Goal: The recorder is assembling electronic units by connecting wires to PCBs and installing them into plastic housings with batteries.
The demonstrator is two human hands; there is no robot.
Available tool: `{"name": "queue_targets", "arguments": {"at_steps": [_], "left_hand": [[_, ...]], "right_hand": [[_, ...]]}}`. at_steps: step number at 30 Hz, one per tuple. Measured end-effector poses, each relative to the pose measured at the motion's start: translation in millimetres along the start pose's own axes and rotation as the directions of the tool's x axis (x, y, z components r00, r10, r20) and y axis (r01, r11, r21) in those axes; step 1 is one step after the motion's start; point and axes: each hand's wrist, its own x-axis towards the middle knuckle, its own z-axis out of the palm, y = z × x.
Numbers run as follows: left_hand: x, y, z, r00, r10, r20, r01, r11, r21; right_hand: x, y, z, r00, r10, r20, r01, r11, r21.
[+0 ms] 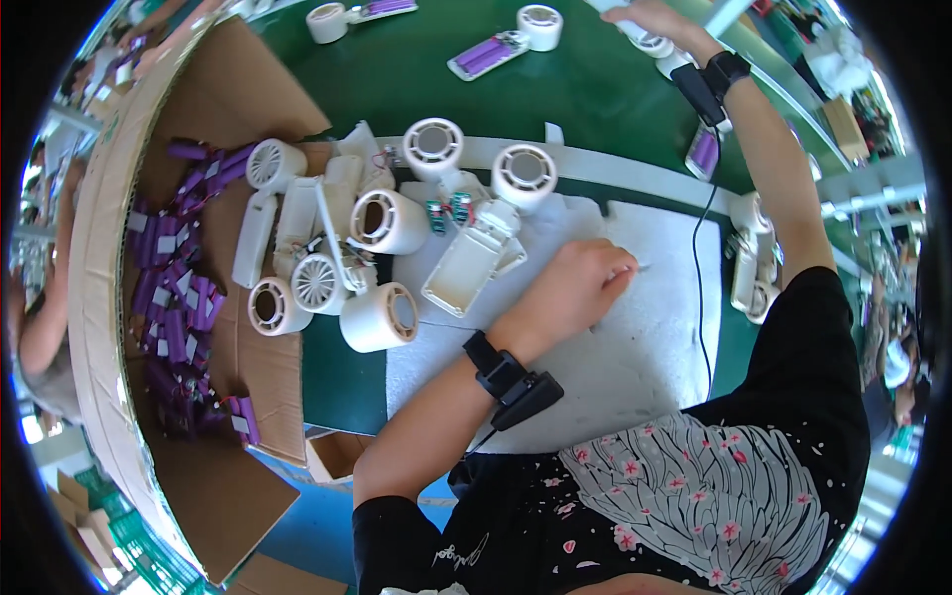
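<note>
My left hand (585, 283) is closed over a white foam sheet (654, 347), its fingers curled; what they hold, if anything, is hidden. To its left lie white handheld fan housings, one opened (471, 263) with its hollow handle facing up. Small green circuit boards (448, 210) lie among them. At the far right, my stretched right hand (659, 18) is closed around a white handheld fan (635, 30), partly hidden by the fingers. Below that wrist a fan handle with purple battery cells (703, 154) rests on the green table.
At the left stands a cardboard box (109, 297) holding many purple battery packs (174, 288). More fans with purple cells (488, 55) lie on the green table (426, 84) at the far side. White fan parts (751, 258) sit by my right arm. A black cable (697, 258) crosses the foam.
</note>
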Motion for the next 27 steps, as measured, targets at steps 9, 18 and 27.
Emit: {"name": "queue_targets", "arguments": {"at_steps": [9, 18, 27], "left_hand": [[3.2, 11.7, 0.7, 0.998, 0.040, 0.051, -0.042, 0.998, 0.056], [2.0, 14.1, -4.1, 0.995, 0.048, 0.087, -0.057, 0.993, 0.105], [1.9, 8.9, 3.7, 0.994, 0.089, 0.065, -0.096, 0.990, 0.108]], "right_hand": [[-291.1, -41.8, 9.9, 0.988, 0.153, -0.007, -0.148, 0.968, 0.203], [-363.3, -18.1, 89.3, 0.859, 0.239, -0.454, -0.406, 0.857, -0.317], [-387.6, 15.4, 86.8, 0.720, -0.052, -0.692, -0.260, 0.904, -0.339]]}}
